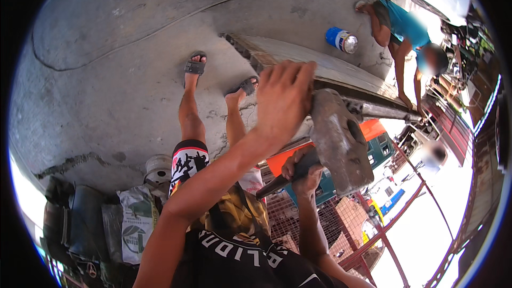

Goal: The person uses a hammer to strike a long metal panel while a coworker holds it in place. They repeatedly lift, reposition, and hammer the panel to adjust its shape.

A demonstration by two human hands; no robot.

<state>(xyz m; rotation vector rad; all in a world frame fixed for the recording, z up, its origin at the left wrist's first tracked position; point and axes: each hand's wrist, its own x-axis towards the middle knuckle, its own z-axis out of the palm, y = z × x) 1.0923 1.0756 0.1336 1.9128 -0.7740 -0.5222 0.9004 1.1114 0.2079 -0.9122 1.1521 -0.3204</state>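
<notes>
My right hand (306,173) is wrapped round the handle of a sledgehammer (341,144). Its worn, heavy steel head is raised close in front of me, with a hole through it. Beside the head, my left hand (285,96) is held up, back toward me and fingers curled; its fingertips and palm are hidden, so whatever it may hold does not show. Behind both hands lies a long, worn beam (320,61) slanting away to the right. A metal bar (386,111) runs along it, toward the hands of a co-worker (405,26) in a teal shirt bending over.
On the concrete floor stands a blue and silver container (341,40) beyond the beam. A cable (200,9) curves across the floor. Bags and a white sack (137,224) sit at lower left. To the right are a red metal frame (381,229) and another person (433,154).
</notes>
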